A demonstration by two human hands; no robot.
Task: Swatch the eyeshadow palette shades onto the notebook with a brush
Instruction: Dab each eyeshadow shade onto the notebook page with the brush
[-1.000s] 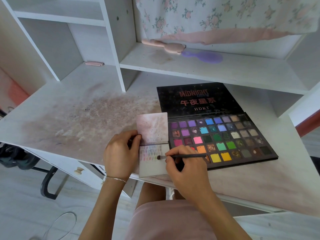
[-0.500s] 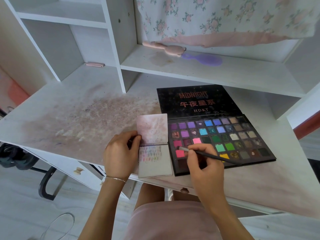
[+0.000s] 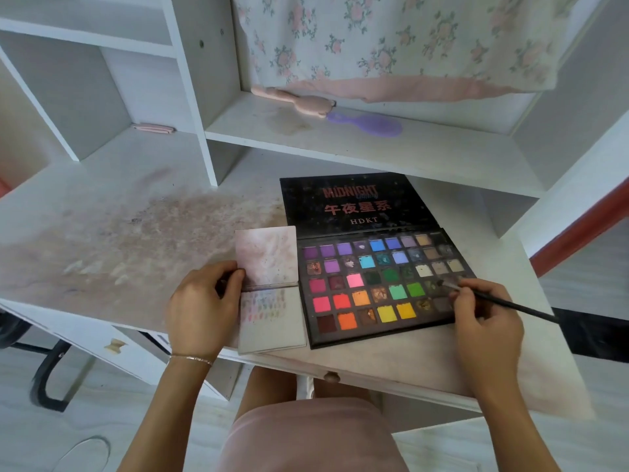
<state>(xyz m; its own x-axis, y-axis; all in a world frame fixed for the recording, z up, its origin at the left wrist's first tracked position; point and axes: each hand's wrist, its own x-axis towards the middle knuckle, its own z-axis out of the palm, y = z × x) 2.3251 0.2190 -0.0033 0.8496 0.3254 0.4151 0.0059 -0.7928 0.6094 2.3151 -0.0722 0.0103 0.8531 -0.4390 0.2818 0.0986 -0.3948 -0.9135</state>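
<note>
The white desk [image 3: 102, 212] carries everything, its surface smudged with powder on the left. On it the open eyeshadow palette [image 3: 377, 284] lies flat, lid folded back, rows of coloured pans facing up. Touching its left edge sits the small notebook [image 3: 272, 321], open, with rows of faint colour swatches across the top of the near page and blank paper below them.

Now the change: the right hand [image 3: 486, 321] has swung across the palette. A second ago the tip was at the notebook page, half a second ago over the pink pans on the left, and now it sits at the far right end, among the dark, muted shades. The fingers pinch the brush [image 3: 500, 303] low on its handle, pen-style, bristles angled down and left into a dark pan in the third row; whether they touch the powder I can't tell.

The left hand [image 3: 200, 308] has not budged, thumb and fingers clamped on the notebook's left edge at the fold, pinning it open.

My read: one swatch is down and this is a reload. The brush is picking up a fresh dark shade, and the next stroke should land beside the existing marks, where the page has plenty of room.
</note>
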